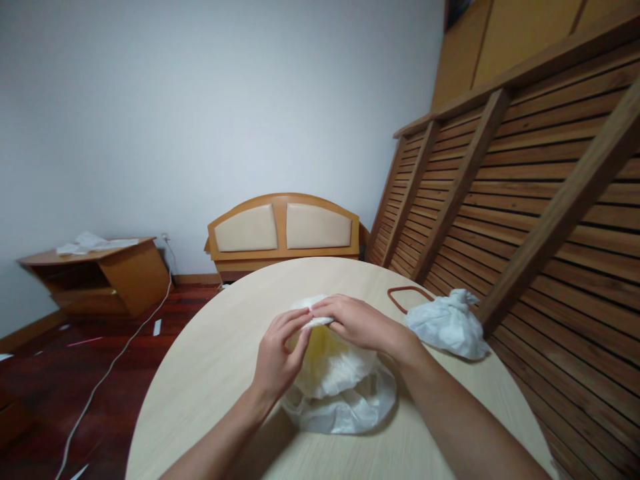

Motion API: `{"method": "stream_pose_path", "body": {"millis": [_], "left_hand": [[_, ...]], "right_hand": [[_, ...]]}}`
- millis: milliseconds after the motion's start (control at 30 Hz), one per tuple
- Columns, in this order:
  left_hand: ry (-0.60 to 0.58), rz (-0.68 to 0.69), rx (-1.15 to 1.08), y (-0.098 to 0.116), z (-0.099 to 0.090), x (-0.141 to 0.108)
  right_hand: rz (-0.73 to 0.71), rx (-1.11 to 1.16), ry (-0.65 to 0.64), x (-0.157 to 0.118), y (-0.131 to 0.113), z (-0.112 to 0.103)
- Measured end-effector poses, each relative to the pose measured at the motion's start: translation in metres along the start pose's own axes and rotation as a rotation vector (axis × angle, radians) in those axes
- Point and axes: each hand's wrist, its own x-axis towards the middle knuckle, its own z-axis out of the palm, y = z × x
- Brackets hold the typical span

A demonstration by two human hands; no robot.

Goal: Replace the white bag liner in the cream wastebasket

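Observation:
A thin white plastic bag (345, 410) spreads over the near middle of the round table, its loose edge crumpled towards me. Something yellowish shows through or inside it below my fingers; what it is I cannot make out. My left hand (283, 347) curves around the left of the bag's upper part, thumb and fingers closed on a folded white edge. From the other side, my right hand (350, 320) grips the same fold, its fingertips meeting those of the left. Both palms and part of the bag's far side are hidden.
On the round table (200, 373), to the right, lie a knotted white bag (447, 323) and a reddish-brown loop handle (395, 298). A slatted wooden frame (500, 220) leans close by the table's right edge. Beyond are a headboard (283, 227) and a low cabinet (135, 273) with papers.

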Motion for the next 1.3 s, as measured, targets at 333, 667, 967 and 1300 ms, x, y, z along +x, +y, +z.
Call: {"method": "stream_pose_path", "body": {"millis": [333, 667, 967, 1300], "left_hand": [[0.033, -0.104, 0.08, -0.017, -0.007, 0.002], [-0.013, 0.154, 0.311, -0.024, -0.019, 0.007], [0.041, 0.153, 0.447, -0.016, -0.022, 0.011], [0.032, 0.198, 0.459, -0.016, -0.021, 0.01]], "right_hand": [[0.064, 0.051, 0.172, 0.0, 0.002, -0.007], [0.053, 0.072, 0.251, 0.004, -0.004, -0.009], [0.07, 0.055, 0.288, 0.005, 0.003, -0.005], [-0.039, 0.03, 0.266, 0.007, 0.001, -0.002]]}}
